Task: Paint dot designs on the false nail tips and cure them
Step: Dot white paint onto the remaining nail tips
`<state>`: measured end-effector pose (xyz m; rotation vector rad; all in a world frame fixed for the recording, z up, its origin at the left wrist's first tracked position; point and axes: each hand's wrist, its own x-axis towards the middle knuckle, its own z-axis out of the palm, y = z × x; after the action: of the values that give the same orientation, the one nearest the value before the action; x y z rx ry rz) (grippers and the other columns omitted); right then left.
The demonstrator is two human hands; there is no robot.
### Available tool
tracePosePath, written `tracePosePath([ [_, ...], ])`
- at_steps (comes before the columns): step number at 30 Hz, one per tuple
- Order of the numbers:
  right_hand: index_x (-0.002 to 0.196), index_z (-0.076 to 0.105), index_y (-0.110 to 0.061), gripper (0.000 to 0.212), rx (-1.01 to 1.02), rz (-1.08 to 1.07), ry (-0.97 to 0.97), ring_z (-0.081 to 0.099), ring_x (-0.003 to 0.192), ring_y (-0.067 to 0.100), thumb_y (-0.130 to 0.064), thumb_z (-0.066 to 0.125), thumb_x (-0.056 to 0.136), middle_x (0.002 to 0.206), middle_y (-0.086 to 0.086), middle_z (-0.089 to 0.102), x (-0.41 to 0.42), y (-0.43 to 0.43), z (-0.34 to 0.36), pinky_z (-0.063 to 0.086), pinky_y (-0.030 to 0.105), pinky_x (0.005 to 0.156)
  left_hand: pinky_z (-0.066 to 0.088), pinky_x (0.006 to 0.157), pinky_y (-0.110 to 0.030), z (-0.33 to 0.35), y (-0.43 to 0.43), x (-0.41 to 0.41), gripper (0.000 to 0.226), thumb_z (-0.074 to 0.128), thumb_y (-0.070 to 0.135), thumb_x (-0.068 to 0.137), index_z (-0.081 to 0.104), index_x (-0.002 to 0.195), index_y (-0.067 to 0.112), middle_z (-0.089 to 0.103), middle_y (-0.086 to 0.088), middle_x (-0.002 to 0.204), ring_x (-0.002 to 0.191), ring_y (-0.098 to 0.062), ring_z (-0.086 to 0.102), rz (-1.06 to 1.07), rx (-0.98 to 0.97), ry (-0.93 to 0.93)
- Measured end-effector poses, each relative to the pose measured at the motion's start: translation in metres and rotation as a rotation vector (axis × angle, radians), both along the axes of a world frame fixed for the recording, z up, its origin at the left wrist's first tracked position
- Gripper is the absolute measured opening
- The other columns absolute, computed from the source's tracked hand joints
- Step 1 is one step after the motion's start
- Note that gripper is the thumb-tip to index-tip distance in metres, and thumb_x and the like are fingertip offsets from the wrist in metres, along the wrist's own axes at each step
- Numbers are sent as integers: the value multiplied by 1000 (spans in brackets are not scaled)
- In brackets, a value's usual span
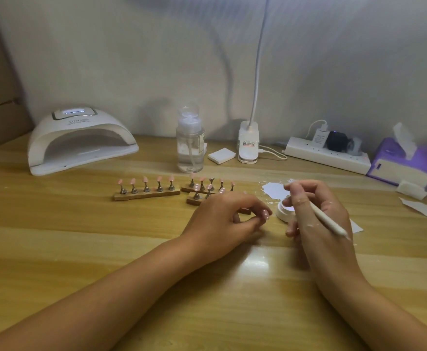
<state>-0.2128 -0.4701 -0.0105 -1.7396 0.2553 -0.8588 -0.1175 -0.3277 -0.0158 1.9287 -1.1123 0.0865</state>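
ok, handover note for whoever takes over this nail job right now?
Hands: left hand pinches a pink nail tip that already has white dots; right hand holds the dotting pen, pointed at the white pot.
Done: a few tips on the near stands show dots.
Left: the five tips on the left strip look plain. Dot them, then cure under the lamp.
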Motion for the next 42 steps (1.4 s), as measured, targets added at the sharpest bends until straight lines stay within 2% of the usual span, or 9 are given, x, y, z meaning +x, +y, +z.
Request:
tracePosePath([
  [5, 99, 64, -32, 16, -113, 55, 5, 59, 48, 13, -32, 49, 105, 87, -5, 72, -3, 0, 0, 46, 22, 54, 37, 51, -10, 4, 0, -3, 21, 72, 18, 88, 74, 106, 28, 70, 20, 85, 48, 2, 50, 27, -112, 42],
  [9, 92, 65, -24, 4, -277, 101, 93, 59, 58, 9, -27, 66, 94, 76, -8, 67, -4, 1, -2, 43, 17, 54, 35, 52, -5, 9, 2, -5, 13, 78, 15, 81, 70, 90, 21, 72, 11, 86, 53, 13, 53, 59, -197, 86],
  [14, 86, 69, -28, 17, -178, 161, 95, 54, 44, 8, -12, 71, 91, 70, 1, 66, -3, 1, -2, 43, 17, 42, 51, 54, -18, 12, 5, -8, 11, 78, 11, 81, 75, 87, 19, 74, 4, 82, 55, -1, 65, 44, -260, 233],
  [17, 82, 69, -34, 23, -183, 165, 85, 54, 49, 5, -12, 73, 89, 72, -5, 68, -2, -1, -3, 41, 15, 49, 58, 62, -25, 14, 4, -11, 10, 75, 4, 82, 75, 91, 10, 75, 2, 81, 63, -18, 73, 12, -293, 383],
  [21, 81, 71, -31, 21, -148, 164, 66, 57, 51, 4, -11, 74, 88, 68, -11, 67, -1, -3, -4, 42, 14, 51, 47, 57, -9, 18, 4, -16, 13, 66, -1, 89, 72, 98, 5, 76, -3, 87, 72, -14, 74, -33, -283, 509],
  [28, 86, 72, -23, 14, -140, 154, 68, 59, 58, 4, -10, 72, 89, 75, -2, 72, -1, -2, -3, 45, 16, 58, 45, 56, -9, 20, 4, -25, 18, 58, 6, 96, 60, 112, 14, 76, -4, 93, 71, -16, 73, -16, -259, 543],
  [33, 87, 71, -25, 11, -155, 133, 59, 62, 61, 9, -15, 71, 91, 74, -3, 71, -4, -2, -4, 48, 32, 60, 51, 61, -17, 24, 6, -26, 24, 53, 9, 99, 53, 120, 20, 75, 3, 102, 82, -11, 73, -44, -228, 593],
  [38, 83, 68, -28, 10, -197, 101, 13, 68, 70, 5, -22, 75, 89, 78, -8, 73, -3, 0, -6, 46, 14, 61, 53, 66, -18, 26, 6, -27, 28, 51, 11, 100, 48, 126, 19, 71, 3, 115, 93, -8, 71, -69, -172, 586],
  [42, 87, 67, -30, 12, -189, 97, 1, 71, 77, 9, -20, 70, 93, 83, -8, 75, -4, -1, -7, 56, 35, 65, 54, 82, -22, 27, 7, -27, 34, 50, 9, 100, 45, 132, 21, 68, 1, 123, 110, -5, 64, -67, -151, 632],
])
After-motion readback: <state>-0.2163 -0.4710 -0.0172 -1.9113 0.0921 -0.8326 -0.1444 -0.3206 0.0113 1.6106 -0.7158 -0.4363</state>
